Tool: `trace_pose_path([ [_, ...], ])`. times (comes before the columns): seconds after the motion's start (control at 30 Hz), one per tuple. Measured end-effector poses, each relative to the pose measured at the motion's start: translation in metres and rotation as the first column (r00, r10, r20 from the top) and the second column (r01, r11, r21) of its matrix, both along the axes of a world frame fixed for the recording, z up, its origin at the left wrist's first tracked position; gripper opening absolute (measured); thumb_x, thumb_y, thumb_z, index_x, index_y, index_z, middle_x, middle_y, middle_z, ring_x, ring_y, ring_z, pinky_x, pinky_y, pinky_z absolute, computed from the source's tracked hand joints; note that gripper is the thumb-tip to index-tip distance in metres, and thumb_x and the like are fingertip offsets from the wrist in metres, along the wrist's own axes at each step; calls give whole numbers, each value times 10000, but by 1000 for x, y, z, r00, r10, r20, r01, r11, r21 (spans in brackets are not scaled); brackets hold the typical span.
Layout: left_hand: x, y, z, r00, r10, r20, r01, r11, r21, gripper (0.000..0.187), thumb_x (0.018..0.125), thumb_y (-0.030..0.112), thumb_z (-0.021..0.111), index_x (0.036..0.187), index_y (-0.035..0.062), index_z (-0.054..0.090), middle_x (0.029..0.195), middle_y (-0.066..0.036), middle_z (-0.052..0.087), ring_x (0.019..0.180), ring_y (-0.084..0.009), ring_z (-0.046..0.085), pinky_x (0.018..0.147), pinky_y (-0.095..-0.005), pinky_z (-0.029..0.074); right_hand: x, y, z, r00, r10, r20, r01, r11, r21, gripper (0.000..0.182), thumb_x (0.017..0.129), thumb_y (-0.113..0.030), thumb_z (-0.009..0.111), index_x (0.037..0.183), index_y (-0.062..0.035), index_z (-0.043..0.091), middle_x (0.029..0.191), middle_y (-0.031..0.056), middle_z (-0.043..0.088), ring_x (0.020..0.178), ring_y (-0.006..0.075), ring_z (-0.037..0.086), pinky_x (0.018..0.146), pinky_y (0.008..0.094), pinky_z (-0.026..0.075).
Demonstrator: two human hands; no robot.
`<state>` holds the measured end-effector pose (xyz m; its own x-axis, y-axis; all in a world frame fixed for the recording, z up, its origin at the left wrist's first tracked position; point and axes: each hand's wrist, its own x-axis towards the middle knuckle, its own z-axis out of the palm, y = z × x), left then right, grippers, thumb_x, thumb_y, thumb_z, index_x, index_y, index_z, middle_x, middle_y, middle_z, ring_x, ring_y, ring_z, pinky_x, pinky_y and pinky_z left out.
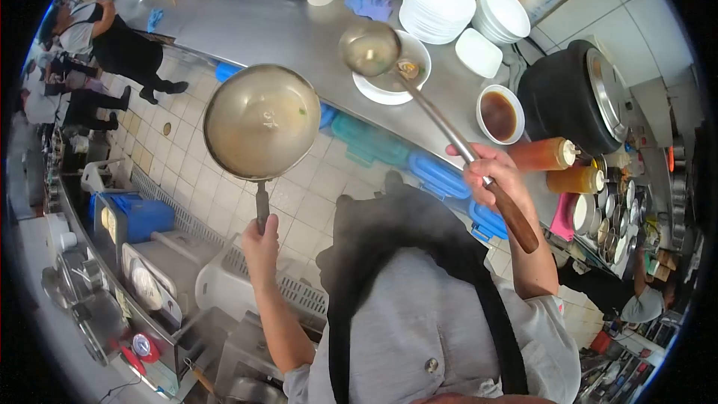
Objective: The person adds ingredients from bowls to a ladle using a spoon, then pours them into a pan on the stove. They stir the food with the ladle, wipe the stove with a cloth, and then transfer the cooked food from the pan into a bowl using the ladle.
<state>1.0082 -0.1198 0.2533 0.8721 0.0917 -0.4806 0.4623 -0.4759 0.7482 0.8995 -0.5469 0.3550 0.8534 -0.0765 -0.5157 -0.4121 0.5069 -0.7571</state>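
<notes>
Wok [262, 121] gripped by left hand [259, 243], arm outstretched; right hand [493, 179] raising ladle [369, 49]

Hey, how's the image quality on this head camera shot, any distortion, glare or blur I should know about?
Head view: strong fisheye, so the steel counter curves and black corners ring the frame; soft glare inside the pan held by the left hand and on the ladle held by the right hand; the edges look soft and the apron appears smeared.

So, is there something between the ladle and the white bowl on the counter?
Nothing visible. The right hand holds the ladle directly over the white bowl, with no object between them. The left hand holds the pan off to one side.
</notes>
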Motion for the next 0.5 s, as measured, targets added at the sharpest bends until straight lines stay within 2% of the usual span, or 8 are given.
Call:
trace_pose_path([
  [0.07,0,5,-5,999,26,19,-27,999,44,351,940,308,719,823,-13,639,637,-11,556,571,-86,493,507,-292,386,-4,-3,-4,1000,0,-4,0,1000,7,462,892,-77,547,1325,84,565,682,10,518,415,66,414,384,228,312],
  [0.13,0,7,-7,995,10,96,-10,1000,1,357,938,301,721,795,-12,628,624,-10,552,569,-95,489,513,-305,385,-4,2,-3,990,-135,-30,126,971,-201,475,883,-78,540,1328,88,556,660,-1,514,412,65,408,384,226,306],
  [0.17,-1,4,0,995,14,99,-14,1000,3,358,936,303,723,797,-15,632,620,-7,544,570,-97,478,513,-313,379,-4,4,-8,995,-90,-39,82,981,-177,475,883,-78,540,1328,88,556,660,-1,514,412,65,408,384,226,306],
  [0.2,1,2,7,995,10,104,-10,1000,0,360,933,304,726,799,-17,635,616,-5,537,571,-99,467,514,-320,373,-4,4,-11,990,-138,-35,127,966,-226,481,878,-81,539,1327,91,554,652,-5,515,410,65,406,382,224,300],
  [0.23,3,9,-7,993,-8,119,2,999,53,355,926,305,731,795,-14,645,608,-1,515,574,-98,443,514,-325,362,-4,3,-14,981,-194,-24,179,943,-279,487,873,-84,539,1326,94,551,645,-9,515,409,66,404,380,223,293],
  [0.33,5,3,6,997,6,78,-14,994,104,349,911,299,747,795,-15,646,601,6,493,580,-98,422,514,-329,352,-5,-1,-24,981,-192,-29,173,934,-313,491,869,-92,542,1321,97,550,649,-7,523,417,68,418,386,215,303],
  [0.5,2,8,-3,994,9,109,-19,996,90,333,884,279,773,800,-13,639,615,11,504,586,-99,424,517,-325,355,-9,-7,-44,990,-138,-7,123,908,-401,477,882,-95,560,1325,81,552,673,10,545,445,74,453,414,209,348],
])
